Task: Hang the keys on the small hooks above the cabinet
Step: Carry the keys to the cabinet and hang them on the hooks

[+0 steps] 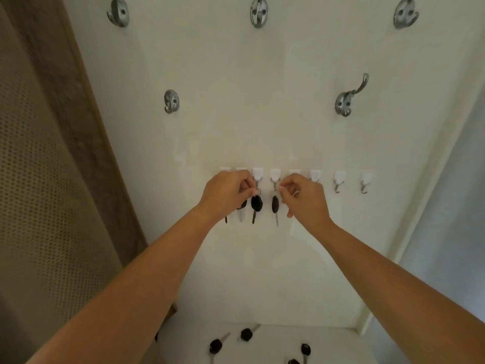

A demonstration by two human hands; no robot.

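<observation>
Both forearms raised; left hand (pixel 227 191) pinches hung key (pixel 256 204) at hook (pixel 257 176); right hand (pixel 304 197) pinches neighbouring key (pixel 274 206).

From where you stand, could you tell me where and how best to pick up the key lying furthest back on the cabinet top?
Take that key by its black head, pinching across the flat faces from above. It lies flat, its thin metal blade pointing up and right toward the wall, so the blade gives little purchase. The bulkier head faces you, and the cabinet top around it looks open enough for fingers.
</observation>
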